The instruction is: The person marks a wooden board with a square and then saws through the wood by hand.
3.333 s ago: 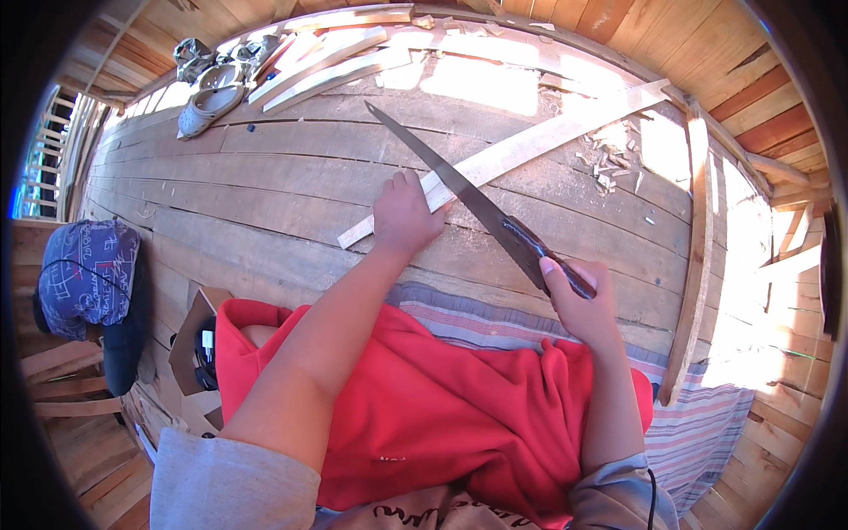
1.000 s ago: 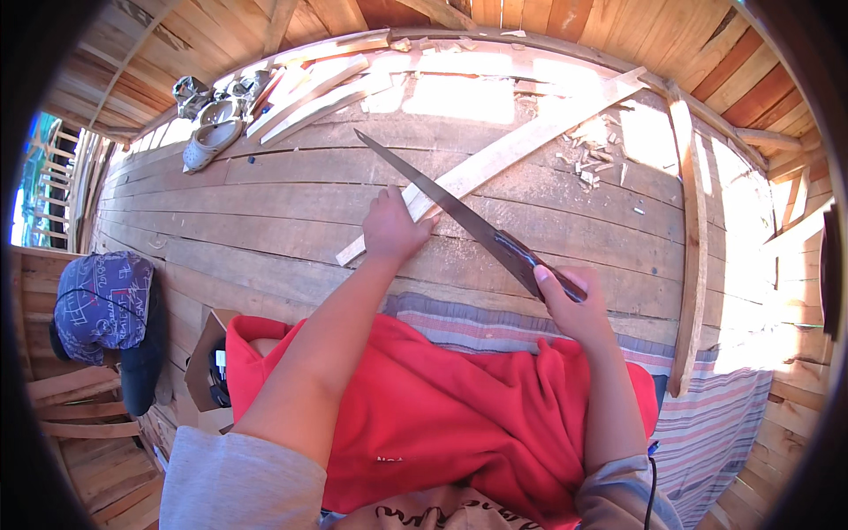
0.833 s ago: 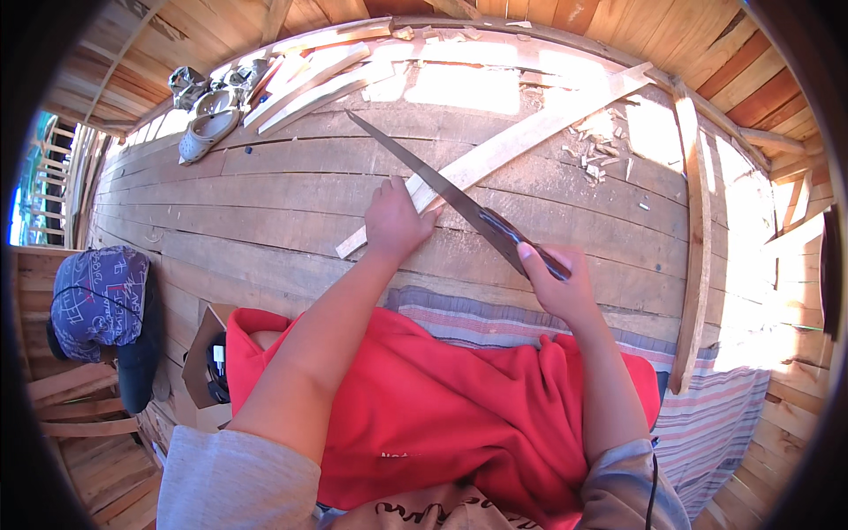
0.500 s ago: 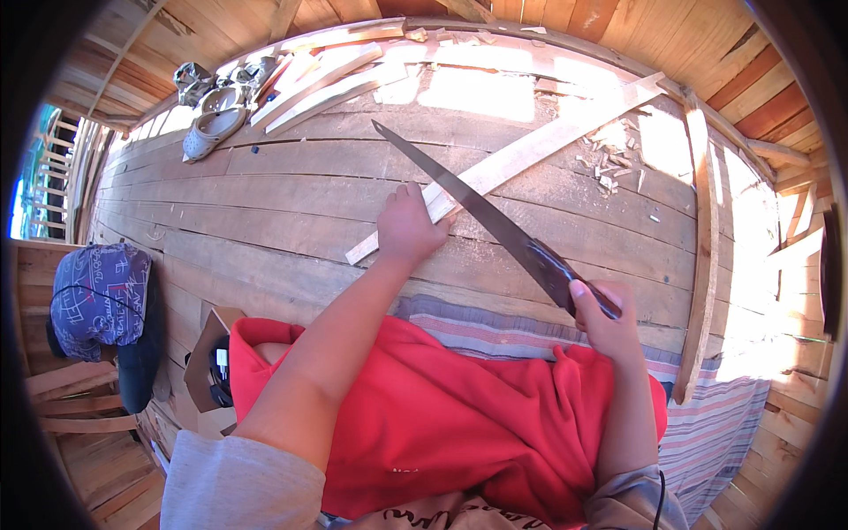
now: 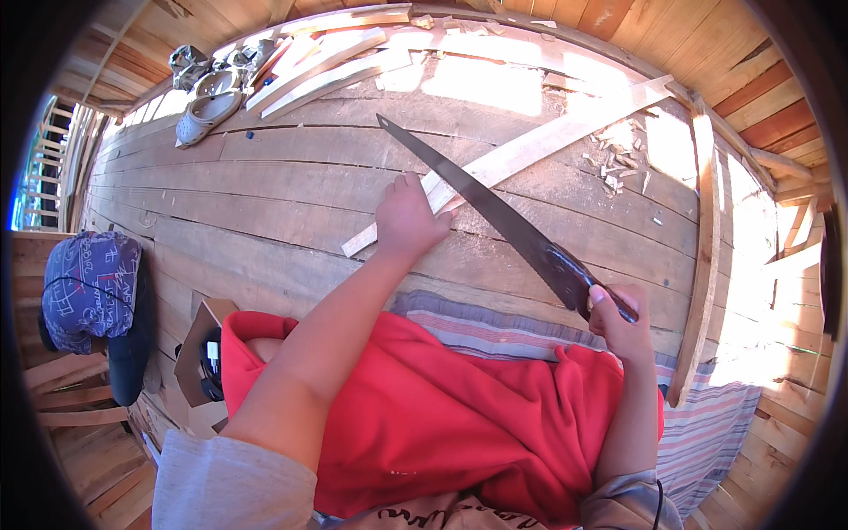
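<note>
A long pale wooden board (image 5: pixel 556 140) lies slantwise on the plank floor, its near end toward the left. My left hand (image 5: pixel 410 216) is closed around this board close to its near end, with the fingers over the far edge and the thumb on the near side. In my right hand (image 5: pixel 622 320) is the dark handle of a handsaw (image 5: pixel 495 208). Its long tapering blade points up and left and passes across the board just right of my left hand. Whether the teeth touch the wood I cannot tell.
Wood chips (image 5: pixel 614 168) are scattered beyond the board. Grey clogs (image 5: pixel 208 115) and several cut strips (image 5: pixel 327 75) lie at the far left. A wooden beam (image 5: pixel 698 247) runs along the right. A striped mat (image 5: pixel 707 424) and red cloth (image 5: pixel 442 406) are close to me; another person (image 5: pixel 93 291) sits left.
My right hand and the saw have moved slightly right and down, drawing the blade along. The left hand stays on the board; the whole view has shifted a little.
</note>
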{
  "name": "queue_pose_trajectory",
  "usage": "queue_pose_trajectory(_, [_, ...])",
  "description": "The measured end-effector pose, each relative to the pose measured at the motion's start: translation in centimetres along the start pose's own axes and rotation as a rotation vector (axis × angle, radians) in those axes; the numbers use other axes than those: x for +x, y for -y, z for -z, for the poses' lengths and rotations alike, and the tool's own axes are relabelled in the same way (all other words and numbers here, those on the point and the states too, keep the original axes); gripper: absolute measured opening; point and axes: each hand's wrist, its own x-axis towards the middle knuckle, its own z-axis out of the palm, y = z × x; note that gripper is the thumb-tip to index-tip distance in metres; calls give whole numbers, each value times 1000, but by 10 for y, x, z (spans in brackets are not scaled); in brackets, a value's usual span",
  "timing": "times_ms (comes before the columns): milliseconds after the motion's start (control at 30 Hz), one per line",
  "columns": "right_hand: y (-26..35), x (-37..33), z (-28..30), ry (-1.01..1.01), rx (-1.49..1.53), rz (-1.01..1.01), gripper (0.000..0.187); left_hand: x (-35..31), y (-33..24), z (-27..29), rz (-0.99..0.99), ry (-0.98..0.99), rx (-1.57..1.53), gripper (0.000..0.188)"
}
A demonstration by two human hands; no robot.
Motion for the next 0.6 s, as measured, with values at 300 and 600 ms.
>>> queue_pose_trajectory(300, [26, 56, -45, -16, -100, 98, 50, -2, -4, -4, -24, -30, 54, 67])
queue_pose_trajectory(600, [13, 11, 9, -1, -11, 13, 45, -1, 1, -9, -82, -13, 40, 65])
